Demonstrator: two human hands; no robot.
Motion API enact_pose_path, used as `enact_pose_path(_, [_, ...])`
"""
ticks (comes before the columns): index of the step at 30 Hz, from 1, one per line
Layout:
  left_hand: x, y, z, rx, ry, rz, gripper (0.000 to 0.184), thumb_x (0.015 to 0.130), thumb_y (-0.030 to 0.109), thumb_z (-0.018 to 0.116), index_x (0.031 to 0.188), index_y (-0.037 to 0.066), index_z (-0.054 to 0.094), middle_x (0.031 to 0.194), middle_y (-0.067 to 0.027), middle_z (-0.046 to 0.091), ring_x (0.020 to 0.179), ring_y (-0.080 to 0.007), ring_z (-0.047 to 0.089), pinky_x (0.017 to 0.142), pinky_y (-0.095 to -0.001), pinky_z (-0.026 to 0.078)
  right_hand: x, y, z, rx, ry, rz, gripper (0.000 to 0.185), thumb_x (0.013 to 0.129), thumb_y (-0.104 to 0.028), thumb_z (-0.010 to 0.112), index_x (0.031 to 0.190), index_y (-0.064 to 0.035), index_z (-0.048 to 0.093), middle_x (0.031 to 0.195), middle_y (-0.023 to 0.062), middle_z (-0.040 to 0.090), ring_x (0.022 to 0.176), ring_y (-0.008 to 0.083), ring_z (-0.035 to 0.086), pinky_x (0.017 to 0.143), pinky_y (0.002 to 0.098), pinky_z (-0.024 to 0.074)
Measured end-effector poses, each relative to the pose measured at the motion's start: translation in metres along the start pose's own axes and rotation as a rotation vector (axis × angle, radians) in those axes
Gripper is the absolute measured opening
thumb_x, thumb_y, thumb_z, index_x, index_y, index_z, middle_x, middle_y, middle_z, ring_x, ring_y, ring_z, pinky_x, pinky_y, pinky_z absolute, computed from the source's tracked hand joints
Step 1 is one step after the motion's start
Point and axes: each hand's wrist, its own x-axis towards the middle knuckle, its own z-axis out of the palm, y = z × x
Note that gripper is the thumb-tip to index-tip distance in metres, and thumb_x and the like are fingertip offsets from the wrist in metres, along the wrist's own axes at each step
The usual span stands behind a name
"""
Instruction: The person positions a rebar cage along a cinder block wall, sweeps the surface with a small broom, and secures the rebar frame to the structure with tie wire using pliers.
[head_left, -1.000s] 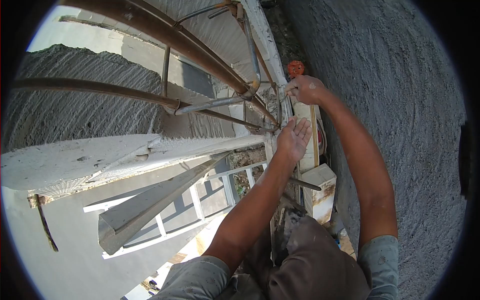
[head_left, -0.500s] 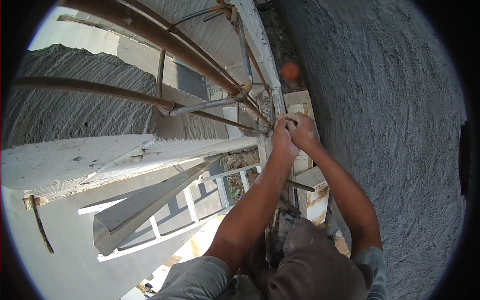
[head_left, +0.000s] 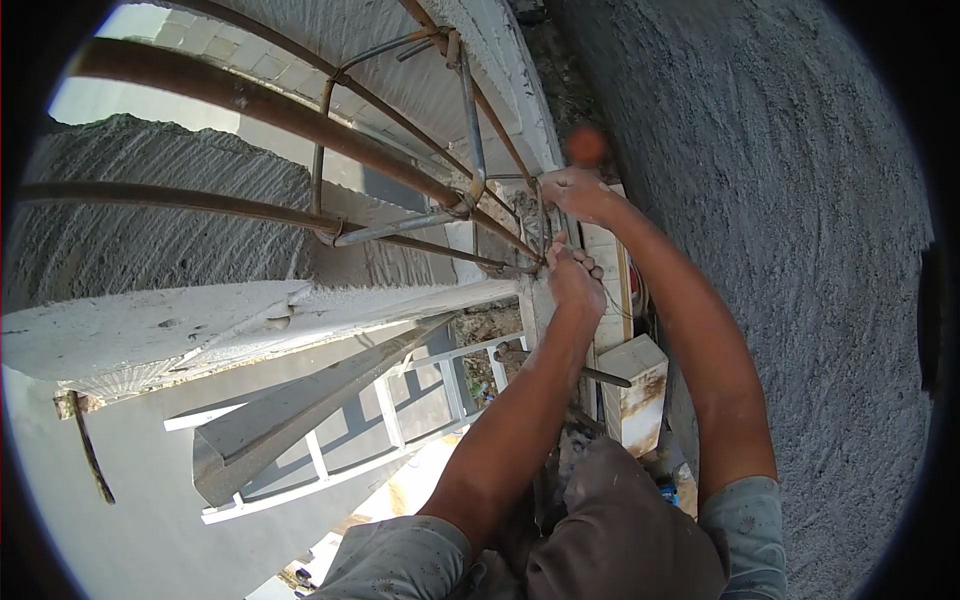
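Observation:
My left hand [head_left: 577,280] is closed in a loose fist beside the foot of the steel rebar cage [head_left: 400,185], close to the lowest tie ring [head_left: 510,268]. What its curled fingers hold is hidden. My right hand [head_left: 578,193] is a little farther off, its fingers pinched together at the cage's far corner bar [head_left: 505,135]. Anything between those fingertips is too small to make out. The cage is made of rusty long bars joined by bent grey ties. A thin wire-like line shows just beside my left hand.
A rough grey wall [head_left: 780,270] rises close on the right. Below left are a white ladder [head_left: 388,410] and a long metal channel [head_left: 310,410]. A short rod [head_left: 605,378] sticks out under my left forearm, near a stained white block [head_left: 635,390]. A blurred orange-red spot [head_left: 586,146] lies beyond my right hand.
My hands were together at the cage's foot. The right has moved away to the far corner bar; the left has stayed near the lowest tie. The view has shifted slightly.

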Motion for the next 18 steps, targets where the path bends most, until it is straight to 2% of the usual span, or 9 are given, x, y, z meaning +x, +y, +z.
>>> enact_pose_path(3, [0.000,0.002,-0.002,-0.007,-0.037,-0.001,0.021,0.105,0.027,0.034,0.118,0.021,0.049,0.074,0.0036,0.041,0.060,-0.0096,0.039,0.056,-0.0278,0.036,0.032,0.027,0.014,-0.214,-0.097,-0.060,0.036,0.094,-0.035,0.048,0.104,-0.0052,0.065,0.086,0.0116,0.065,0.078,0.0207,0.060,0.072,0.0369,0.0473])
enact_pose_path(6, [0.000,-0.002,-0.006,0.050,-0.037,0.025,0.021,0.105,0.028,0.034,0.117,0.020,0.050,0.073,0.0031,0.041,0.060,-0.0102,0.039,0.056,-0.0283,0.036,0.022,-0.009,0.006,0.119,-0.206,0.245,0.037,0.098,-0.033,0.047,0.120,-0.0086,0.064,0.090,0.0066,0.064,0.075,0.0158,0.056,0.069,0.0317,0.0458])
enact_pose_path(9, [0.000,-0.005,-0.006,0.039,-0.052,0.037,0.021,0.105,0.029,0.035,0.115,0.020,0.050,0.073,0.0029,0.041,0.061,-0.0106,0.039,0.057,-0.0284,0.037,0.041,0.005,0.017,0.238,-0.278,0.238,0.040,0.097,-0.040,0.050,0.120,-0.0111,0.064,0.096,0.0036,0.064,0.078,0.0139,0.058,0.067,0.0319,0.0466])
enact_pose_path(12, [0.001,-0.003,-0.007,-0.003,-0.063,0.019,0.021,0.105,0.031,0.036,0.115,0.020,0.050,0.075,0.0028,0.042,0.063,-0.0108,0.041,0.060,-0.0282,0.038,0.057,0.024,0.024,0.322,-0.277,0.234,0.043,0.094,-0.045,0.055,0.120,-0.0114,0.065,0.096,0.0031,0.065,0.081,0.0127,0.061,0.067,0.0330,0.0475])
enact_pose_path(15, [0.002,-0.005,-0.010,-0.059,-0.046,0.003,0.021,0.105,0.029,0.035,0.116,0.020,0.051,0.078,0.0024,0.046,0.068,-0.0111,0.045,0.064,-0.0282,0.041,0.063,0.035,0.025,0.320,-0.298,0.211,0.043,0.092,-0.043,0.057,0.119,-0.0105,0.065,0.095,0.0035,0.067,0.082,0.0131,0.062,0.066,0.0314,0.0478])
enact_pose_path(18, [-0.008,-0.006,-0.005,-0.054,0.017,0.012,0.021,0.105,0.027,0.035,0.119,0.020,0.050,0.082,0.0021,0.050,0.071,-0.0114,0.050,0.066,-0.0283,0.044,0.055,0.021,0.022,0.307,-0.283,0.262,0.038,0.094,-0.034,0.057,0.121,-0.0090,0.064,0.096,0.0041,0.068,0.083,0.0122,0.064,0.066,0.0281,0.0479])
